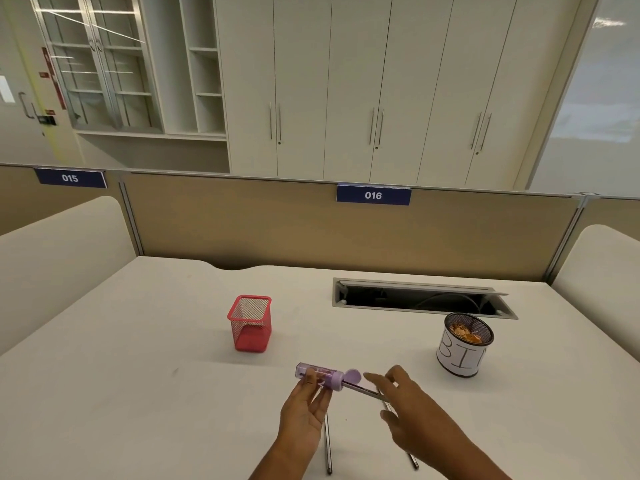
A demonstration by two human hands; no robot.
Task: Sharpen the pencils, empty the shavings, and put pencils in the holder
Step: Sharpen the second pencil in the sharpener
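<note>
Sharpening is the step in hand. The left hand (304, 407) grips a purple clear-bodied plastic sharpener (320, 375), held just above the table (138, 393) toward the middle of its near edge. A dark slim pencil (363, 390) is pushed into the sharpener's capped end. The right hand (408, 410) lies over the pencil's free end with fingers mostly straight; I cannot tell whether it pinches the shaft or only rests on it.

The next move probably calls for a firm pinch on the pencil and a twist against the steadied sharpener. Two more dark pencils (327, 445) lie by the near edge (one is half hidden under the right forearm), so I judge the task to be at an early stage.

The red square wire-mesh holder (250, 325) stands empty near the table's middle. A round black mesh cup (463, 348) with shavings inside stands toward the right edge; its white paper wrap reads "BI", the rest turned out of view. Blue plates on the partition along the far edge read "015" (69, 178) and "016" (373, 195).
</note>
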